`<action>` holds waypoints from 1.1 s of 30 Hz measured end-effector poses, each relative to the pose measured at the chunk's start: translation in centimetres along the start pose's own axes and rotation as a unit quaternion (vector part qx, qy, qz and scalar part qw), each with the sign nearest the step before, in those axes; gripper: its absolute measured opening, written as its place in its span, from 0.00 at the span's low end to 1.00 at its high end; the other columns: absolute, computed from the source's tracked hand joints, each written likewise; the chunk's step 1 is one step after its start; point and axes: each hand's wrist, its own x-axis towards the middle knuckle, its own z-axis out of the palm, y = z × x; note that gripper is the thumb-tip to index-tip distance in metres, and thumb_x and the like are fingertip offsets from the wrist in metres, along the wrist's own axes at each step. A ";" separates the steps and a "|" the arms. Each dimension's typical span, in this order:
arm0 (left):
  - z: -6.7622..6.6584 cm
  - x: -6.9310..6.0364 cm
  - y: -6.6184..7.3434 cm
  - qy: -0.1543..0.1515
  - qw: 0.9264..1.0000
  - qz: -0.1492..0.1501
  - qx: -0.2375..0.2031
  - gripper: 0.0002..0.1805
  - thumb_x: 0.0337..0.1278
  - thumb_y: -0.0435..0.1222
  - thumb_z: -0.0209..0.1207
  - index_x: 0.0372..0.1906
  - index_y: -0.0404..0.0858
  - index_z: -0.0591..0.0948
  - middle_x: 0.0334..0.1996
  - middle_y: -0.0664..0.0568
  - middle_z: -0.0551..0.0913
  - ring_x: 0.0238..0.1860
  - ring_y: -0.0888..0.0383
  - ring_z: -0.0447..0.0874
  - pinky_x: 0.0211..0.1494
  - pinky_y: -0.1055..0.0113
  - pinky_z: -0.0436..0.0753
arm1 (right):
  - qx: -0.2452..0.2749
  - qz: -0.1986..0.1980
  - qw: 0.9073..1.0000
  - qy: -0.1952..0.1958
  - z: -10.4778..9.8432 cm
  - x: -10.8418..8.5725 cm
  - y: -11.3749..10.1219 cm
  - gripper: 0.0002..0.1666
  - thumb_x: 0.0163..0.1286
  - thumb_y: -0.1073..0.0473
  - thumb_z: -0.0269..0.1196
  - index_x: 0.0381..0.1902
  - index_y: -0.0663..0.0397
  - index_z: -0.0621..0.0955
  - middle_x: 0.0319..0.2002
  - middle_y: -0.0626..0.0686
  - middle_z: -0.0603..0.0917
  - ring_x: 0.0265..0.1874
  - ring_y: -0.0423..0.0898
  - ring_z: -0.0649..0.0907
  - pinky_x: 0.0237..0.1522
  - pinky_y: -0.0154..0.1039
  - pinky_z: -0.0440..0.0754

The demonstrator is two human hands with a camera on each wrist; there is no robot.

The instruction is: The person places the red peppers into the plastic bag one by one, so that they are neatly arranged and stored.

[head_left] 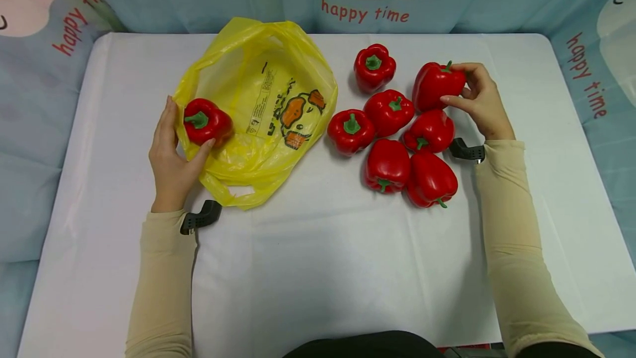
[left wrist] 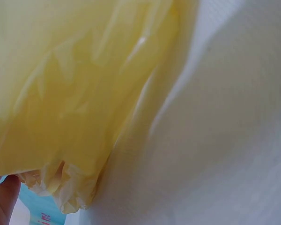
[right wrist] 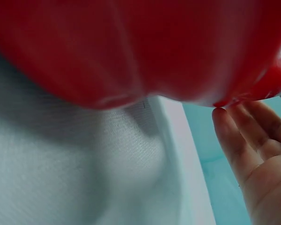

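Head view on my monitor, with both wrist views. The yellow plastic bag (head_left: 233,82) lies left of centre, its mouth spread, its upper rim overlapping the far edge of the white worktop (head_left: 318,269). A narrow strip of cloth separates the bag from the nearest loose peppers; the left and right edges stand well apart from the bag and group, and a broad stretch of cloth runs between the forearms. The covering shows soft creases. Beyond its rounded far corners, I see pale blue fabric (head_left: 477,10) printed "happy time".

Six loose red bell peppers (head_left: 389,112) form a group right of centre, green stems showing. The left hand (head_left: 174,164) grips the bag's left rim, fingers outside and thumb inside, beside the bagged bell pepper (head_left: 213,117); I cannot tell whether the thumb touches this fruit. The right hand (head_left: 479,98) pinches the upper-right bell pepper (head_left: 432,90) between thumb and fingers. Both forearms, in beige sleeves (head_left: 512,209), reach forward from the near side.
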 end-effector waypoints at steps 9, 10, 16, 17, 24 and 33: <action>-0.2 -0.1 -0.3 -0.008 1.000 0.007 -0.002 0.42 0.45 0.28 0.68 0.69 0.33 0.63 0.69 0.54 0.62 0.69 0.58 0.59 0.67 0.65 0.65 | -0.065 0.039 0.997 0.014 -0.2 0.0 0.0 0.40 0.52 0.77 0.66 0.65 0.60 0.69 0.57 0.51 0.70 0.58 0.46 0.68 0.51 0.24 0.76; -0.2 -0.1 -0.3 -0.008 1.000 0.008 -0.001 0.42 0.45 0.28 0.68 0.69 0.34 0.63 0.69 0.54 0.62 0.69 0.58 0.59 0.67 0.65 0.65 | -0.074 0.041 0.996 0.014 -0.3 0.0 0.0 0.40 0.52 0.76 0.66 0.64 0.60 0.70 0.57 0.50 0.70 0.57 0.46 0.68 0.51 0.24 0.75; -0.2 -0.1 -0.2 -0.007 1.000 0.009 -0.001 0.42 0.47 0.31 0.68 0.69 0.34 0.63 0.69 0.53 0.62 0.69 0.59 0.60 0.67 0.65 0.66 | -0.080 0.079 0.994 0.001 -0.3 -0.3 -0.3 0.39 0.54 0.75 0.65 0.64 0.54 0.68 0.59 0.50 0.68 0.55 0.46 0.70 0.47 0.22 0.77; -0.2 -0.1 -0.2 -0.006 1.000 0.009 -0.004 0.42 0.47 0.31 0.68 0.69 0.34 0.63 0.69 0.53 0.62 0.69 0.59 0.60 0.67 0.64 0.66 | -0.081 0.088 0.993 -0.001 -0.3 -0.3 -0.4 0.39 0.55 0.75 0.65 0.64 0.52 0.67 0.58 0.50 0.68 0.55 0.46 0.70 0.46 0.22 0.77; -0.2 0.0 -0.3 -0.005 1.000 0.016 -0.005 0.39 0.50 0.28 0.64 0.69 0.32 0.62 0.70 0.51 0.62 0.69 0.57 0.59 0.67 0.64 0.65 | -0.140 0.110 0.984 0.015 0.0 -0.3 -0.7 0.40 0.57 0.71 0.66 0.65 0.48 0.64 0.59 0.51 0.68 0.56 0.46 0.70 0.48 0.22 0.76; -0.1 0.0 -0.4 -0.005 1.000 0.009 -0.007 0.40 0.50 0.28 0.65 0.69 0.32 0.62 0.69 0.51 0.62 0.69 0.58 0.60 0.67 0.64 0.65 | -0.112 0.048 0.991 0.059 0.3 -0.7 -2.1 0.41 0.52 0.75 0.67 0.63 0.51 0.67 0.60 0.52 0.70 0.58 0.47 0.69 0.54 0.27 0.75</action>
